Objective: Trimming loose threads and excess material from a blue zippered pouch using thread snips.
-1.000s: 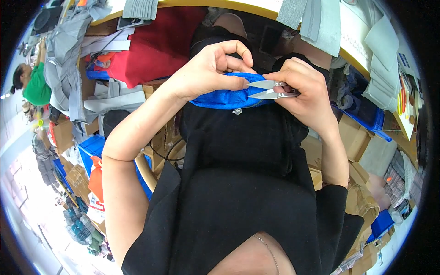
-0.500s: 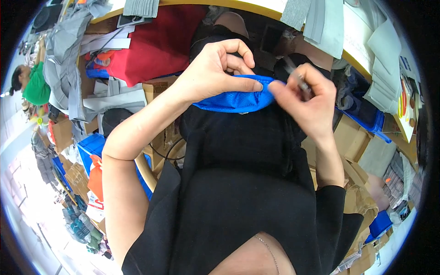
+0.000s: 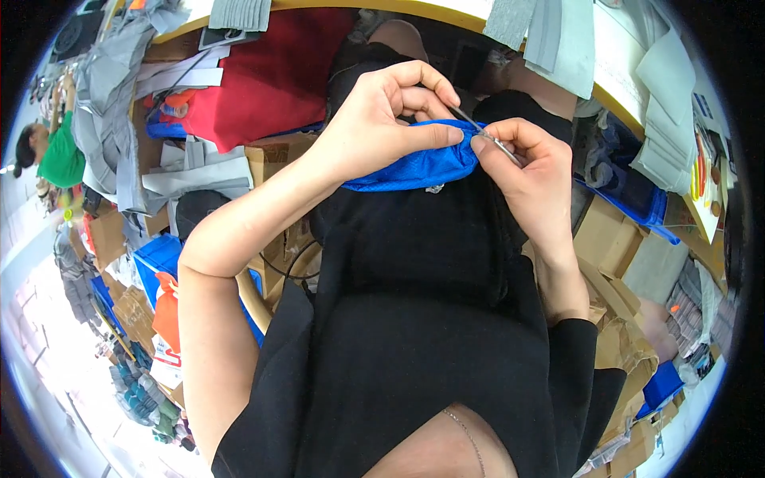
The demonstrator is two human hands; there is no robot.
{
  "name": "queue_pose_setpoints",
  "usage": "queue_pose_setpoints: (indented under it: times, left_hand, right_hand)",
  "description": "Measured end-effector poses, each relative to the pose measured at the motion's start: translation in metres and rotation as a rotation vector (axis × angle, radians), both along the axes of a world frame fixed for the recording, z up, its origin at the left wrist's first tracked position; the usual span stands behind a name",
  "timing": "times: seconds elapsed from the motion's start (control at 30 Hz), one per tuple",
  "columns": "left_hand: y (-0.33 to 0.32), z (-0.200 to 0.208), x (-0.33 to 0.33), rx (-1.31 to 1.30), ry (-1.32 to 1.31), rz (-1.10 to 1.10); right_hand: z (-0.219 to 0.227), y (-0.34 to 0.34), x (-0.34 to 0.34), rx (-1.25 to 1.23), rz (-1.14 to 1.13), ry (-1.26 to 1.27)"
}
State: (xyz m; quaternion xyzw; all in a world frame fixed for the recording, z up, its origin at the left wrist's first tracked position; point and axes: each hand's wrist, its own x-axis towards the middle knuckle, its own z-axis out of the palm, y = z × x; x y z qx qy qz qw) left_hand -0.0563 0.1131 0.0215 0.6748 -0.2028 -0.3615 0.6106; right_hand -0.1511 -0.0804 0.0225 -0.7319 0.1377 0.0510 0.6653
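Note:
Above my lap, my left hand (image 3: 382,119) pinches the top edge of a blue fabric piece (image 3: 398,171) between thumb and fingers. The fabric is gathered into a rounded, pouch-like shape, with a small shiny bit at its lower edge. In my right hand (image 3: 530,171) is a slim, pointed metal tool (image 3: 496,143), gripped between thumb and fingers. Its thin end reaches up and left along the fabric's rim, close to my left fingertips. Whether it is tweezers or another tool I cannot make out.
A yellow-edged table (image 3: 382,6) carries grey fabric pieces (image 3: 562,52) ahead. Red cloth (image 3: 263,88) lies at the far left, a blue crate (image 3: 637,211) to the right. Cardboard boxes (image 3: 610,227) stand beside me. A person in a green top (image 3: 62,159) is at the left.
My right hand, blurred before, now holds still with the tool pointing up-left at the fabric's rim. The left hand keeps hold of the blue fabric, which has tilted slightly.

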Motion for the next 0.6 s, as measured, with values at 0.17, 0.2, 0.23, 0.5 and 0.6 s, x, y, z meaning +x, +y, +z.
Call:
queue_pose_setpoints:
  times: [0.17,0.2,0.23,0.5,0.6]
  left_hand:
    - [-0.001,-0.008,-0.001,-0.199,0.316,0.080]
    - [-0.002,-0.009,-0.001,-0.200,0.317,0.078]
    - [-0.003,-0.009,-0.001,-0.214,0.337,0.076]
    - [0.004,-0.006,0.004,-0.159,0.324,0.053]
    - [0.004,-0.006,0.005,-0.145,0.275,0.002]
  right_hand:
    - [0.001,-0.003,0.007,0.160,0.033,0.098]
    - [0.001,-0.005,0.007,0.197,0.041,0.125]
    - [0.000,-0.006,0.007,0.235,0.053,0.151]
    - [0.003,-0.008,0.010,-0.076,0.048,-0.314]
    - [-0.002,-0.016,0.018,-0.473,0.251,-0.610]
